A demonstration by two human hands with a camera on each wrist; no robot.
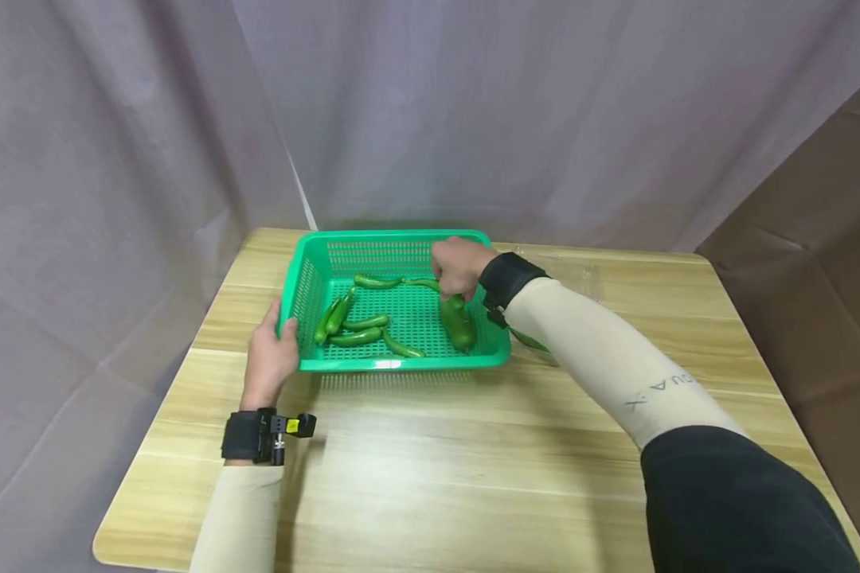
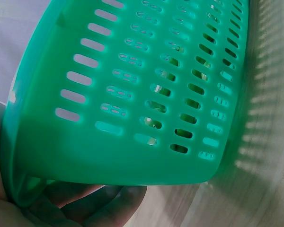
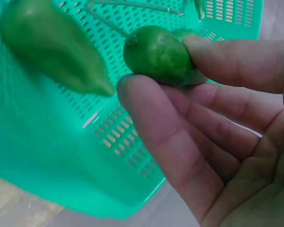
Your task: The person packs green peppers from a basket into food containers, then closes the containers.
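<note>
While my right hand (image 1: 457, 267) is over the far right part of the green basket (image 1: 394, 362), I should keep the pinch light and squarely across the pepper (image 3: 157, 54), thumb on one side and fingertip on the other, since its skin looks smooth and glossy and would likely slip out of a glancing hold. My right fingers (image 3: 165, 137) are curled in just enough to nip the rounded end of that pepper between thumb and forefinger; the other fingers lie loosely behind it, holding nothing. My left hand (image 1: 268, 358) grips the near left corner of the basket, thumb on the rim and fingers (image 2: 102, 201) tucked under the edge, and I judge that steadying matters, because the light plastic could slide on the wooden table (image 1: 430, 477). The pepper I hold is plump, deep green and shiny. A larger, duller pepper (image 3: 52, 45) lies just beside it on the slotted floor, and several slim green chillies (image 1: 358, 330) lie scattered towards the basket's left and middle. A clear plastic tray (image 1: 566, 270) sits on the table just right of the basket, partly hidden by my forearm.
</note>
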